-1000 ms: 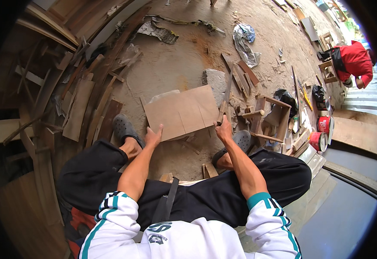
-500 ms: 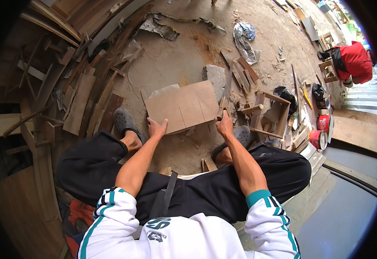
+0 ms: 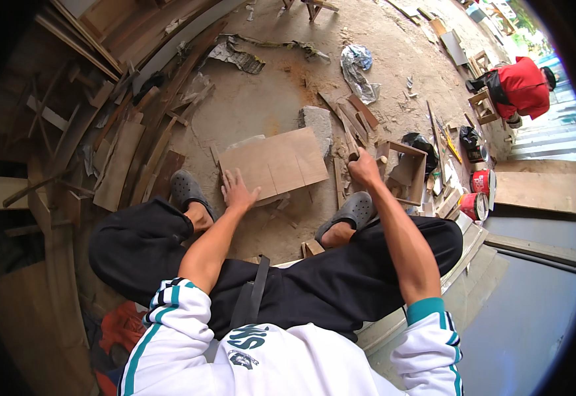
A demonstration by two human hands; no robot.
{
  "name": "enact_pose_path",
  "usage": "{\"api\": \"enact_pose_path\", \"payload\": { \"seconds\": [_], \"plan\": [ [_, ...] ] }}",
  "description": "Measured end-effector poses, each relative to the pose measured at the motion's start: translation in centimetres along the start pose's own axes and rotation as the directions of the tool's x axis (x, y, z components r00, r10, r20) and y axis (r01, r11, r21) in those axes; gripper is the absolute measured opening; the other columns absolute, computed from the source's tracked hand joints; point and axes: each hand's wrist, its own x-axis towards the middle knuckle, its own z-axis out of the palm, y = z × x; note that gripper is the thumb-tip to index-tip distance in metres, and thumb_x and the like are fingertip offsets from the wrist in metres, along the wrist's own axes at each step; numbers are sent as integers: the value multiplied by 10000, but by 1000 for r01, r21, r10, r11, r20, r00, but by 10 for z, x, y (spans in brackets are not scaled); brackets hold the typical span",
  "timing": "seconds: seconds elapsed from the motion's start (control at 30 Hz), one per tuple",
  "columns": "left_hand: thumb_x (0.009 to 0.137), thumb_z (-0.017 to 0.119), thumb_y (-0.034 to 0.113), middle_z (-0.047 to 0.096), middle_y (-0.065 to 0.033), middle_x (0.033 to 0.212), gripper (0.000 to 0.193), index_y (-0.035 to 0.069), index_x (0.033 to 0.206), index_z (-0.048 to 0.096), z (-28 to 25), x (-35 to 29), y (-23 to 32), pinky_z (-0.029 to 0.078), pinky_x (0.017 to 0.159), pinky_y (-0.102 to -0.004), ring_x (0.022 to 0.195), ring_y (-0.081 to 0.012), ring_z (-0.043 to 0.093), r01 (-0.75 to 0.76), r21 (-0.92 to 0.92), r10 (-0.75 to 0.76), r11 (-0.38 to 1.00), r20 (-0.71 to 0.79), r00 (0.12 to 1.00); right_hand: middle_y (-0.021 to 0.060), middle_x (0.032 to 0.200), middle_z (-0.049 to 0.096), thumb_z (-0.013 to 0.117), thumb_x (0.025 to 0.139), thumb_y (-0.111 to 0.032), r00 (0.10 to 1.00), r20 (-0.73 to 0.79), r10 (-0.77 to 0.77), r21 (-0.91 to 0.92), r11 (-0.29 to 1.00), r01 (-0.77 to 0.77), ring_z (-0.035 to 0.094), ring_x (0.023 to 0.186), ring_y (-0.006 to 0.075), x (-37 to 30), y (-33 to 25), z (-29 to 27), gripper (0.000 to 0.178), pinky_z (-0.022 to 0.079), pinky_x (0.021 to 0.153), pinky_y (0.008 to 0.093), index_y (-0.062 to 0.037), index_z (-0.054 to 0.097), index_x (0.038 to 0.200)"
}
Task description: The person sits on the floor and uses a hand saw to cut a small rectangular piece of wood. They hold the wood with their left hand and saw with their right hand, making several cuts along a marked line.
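A light brown plywood board (image 3: 271, 162) with several thin lines across it lies tilted over the floor in front of me. My left hand (image 3: 238, 192) rests on its near left part, fingers spread and open. To the right of the board, apart from it, my right hand (image 3: 365, 168) has its fingers closed at the near end of a narrow wooden strip (image 3: 350, 131). What lies inside that grip is hidden. A grey concrete block (image 3: 316, 125) sits against the board's far right edge.
An open wooden box frame (image 3: 407, 173) stands right of my right hand. Paint cans (image 3: 474, 206) and scrap wood line the right side. Long planks (image 3: 118, 162) crowd the left. A person in red (image 3: 524, 87) bends at the far right. Crumpled plastic (image 3: 359, 71) lies beyond.
My right hand has let go of the board's right corner and moved right, to the wooden strip. My left hand has opened and spread flat on the board.
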Motion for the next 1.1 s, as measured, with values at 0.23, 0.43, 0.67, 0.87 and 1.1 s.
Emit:
{"api": "enact_pose_path", "payload": {
  "seconds": [0.23,0.43,0.67,0.87,1.1],
  "plan": [
    [834,748,474,88,-182,1675,985,187,1604,205,7,-32,9,244,1205,-534,1544,-358,117,-301,199,256,933,223,941,151,866,717,717,874,-513,964,239,113,-13,993,-113,696,839,258,-53,-78,-105,540,505,773,397,-16,702,1083],
    [882,680,463,360,-192,1575,790,105,1525,392,-25,-40,18,405,1120,-484,1437,-349,387,-275,197,178,941,403,898,220,911,714,674,888,-526,952,305,37,-10,999,-36,695,881,328,-63,-88,-96,568,513,804,408,26,713,1016],
    [897,651,467,588,-166,1385,656,67,1405,535,-85,-32,36,459,1056,-474,1309,-338,535,-344,227,277,911,282,919,305,1023,690,699,833,-528,948,306,-84,-183,972,145,677,1008,426,-49,-121,-59,634,531,876,460,84,713,998],
    [889,664,465,664,-156,1254,542,74,1264,640,-115,-29,62,401,1077,-512,1271,-320,554,-397,339,365,853,156,918,307,1047,684,704,820,-513,947,295,-129,-233,951,202,674,1011,433,-53,-120,-51,617,535,860,465,80,716,990],
    [889,657,460,571,-156,1393,527,73,1247,658,-106,-5,62,266,1161,-531,1419,-311,392,-392,476,368,787,147,918,309,950,689,694,848,-525,944,311,-112,-161,972,169,663,988,451,-57,-119,-67,615,524,857,479,78,711,967]
  ]
}}
